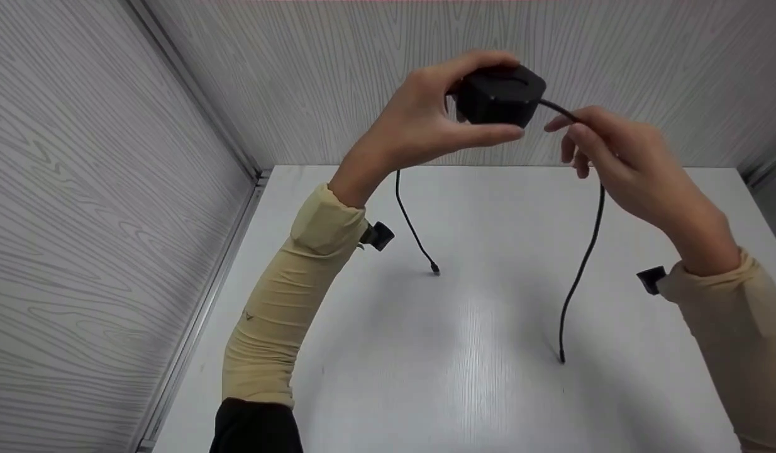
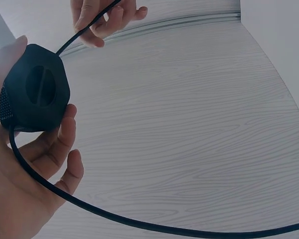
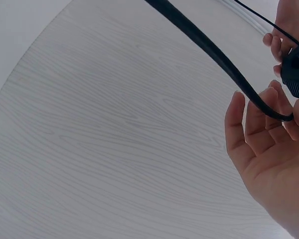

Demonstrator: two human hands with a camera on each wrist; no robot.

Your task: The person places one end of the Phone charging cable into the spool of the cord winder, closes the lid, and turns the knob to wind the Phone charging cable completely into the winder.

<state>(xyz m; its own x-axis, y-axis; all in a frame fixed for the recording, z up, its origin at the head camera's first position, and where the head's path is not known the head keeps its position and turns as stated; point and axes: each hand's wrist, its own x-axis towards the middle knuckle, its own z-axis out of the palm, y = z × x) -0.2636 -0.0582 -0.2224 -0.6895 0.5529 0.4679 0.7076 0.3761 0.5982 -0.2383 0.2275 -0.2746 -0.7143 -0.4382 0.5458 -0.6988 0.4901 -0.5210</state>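
Note:
A black six-sided device [image 1: 501, 94] is held up in front of the back panel, with a cable coming out of each of two sides. My left hand [image 1: 419, 123] grips it between thumb and fingers. In the left wrist view a round slotted dial [image 2: 41, 85] shows on its face. My right hand [image 1: 627, 157] pinches the right-hand cable [image 1: 586, 258] a short way from the device, thumb against index finger; the other fingers are loosely bent. Below the right hand this cable hangs down to a small plug [image 1: 562, 357]. The other cable [image 1: 408, 217] hangs below my left hand, ending in a plug [image 1: 435, 269].
A white glossy tabletop [image 1: 463, 377] lies beneath the hands. Wood-grain panels stand at the back [image 1: 312, 75] and at the left [image 1: 80, 220], with a metal edge strip [image 1: 199, 289] along the left panel's foot. Small black wrist cameras stick out from both sleeves.

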